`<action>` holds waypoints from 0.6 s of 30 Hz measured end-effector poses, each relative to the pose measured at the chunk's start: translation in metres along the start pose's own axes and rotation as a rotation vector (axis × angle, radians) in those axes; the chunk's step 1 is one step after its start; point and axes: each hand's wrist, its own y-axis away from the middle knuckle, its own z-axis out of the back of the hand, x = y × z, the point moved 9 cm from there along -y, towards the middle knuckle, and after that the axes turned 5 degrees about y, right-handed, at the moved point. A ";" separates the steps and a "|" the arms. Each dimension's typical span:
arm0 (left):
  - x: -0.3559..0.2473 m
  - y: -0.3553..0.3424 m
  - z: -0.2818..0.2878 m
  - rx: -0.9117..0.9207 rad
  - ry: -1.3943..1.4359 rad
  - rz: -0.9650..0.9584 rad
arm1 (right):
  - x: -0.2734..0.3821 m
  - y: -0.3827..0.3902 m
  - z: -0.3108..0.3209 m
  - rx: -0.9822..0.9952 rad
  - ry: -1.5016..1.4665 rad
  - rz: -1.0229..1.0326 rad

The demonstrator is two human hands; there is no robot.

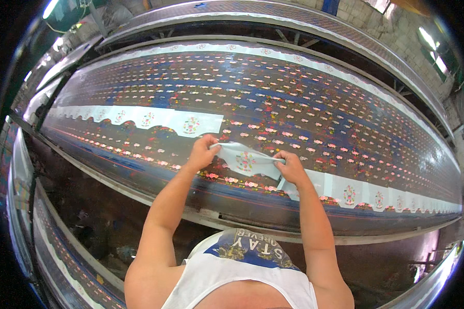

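Note:
A white cloth piece [245,160] with a printed flower motif is lifted off the long dark printing table [294,98]. My left hand [202,151] pinches its upper left corner. My right hand [290,167] grips its right edge. The piece hangs slack between the two hands, just above the table's near side. More white cloth pieces with the same motif lie flat in a row to the left [149,119] and to the right [366,194] of my hands.
The table surface is stained with rows of small coloured flower marks. A metal rail [139,188] runs along its near edge. Another long table [273,13] lies beyond, and one [62,252] at lower left. Dark floor shows below.

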 end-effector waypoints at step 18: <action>0.008 -0.070 0.022 -0.486 -0.423 -0.362 | -0.065 -0.095 -0.021 -0.478 -0.285 -0.302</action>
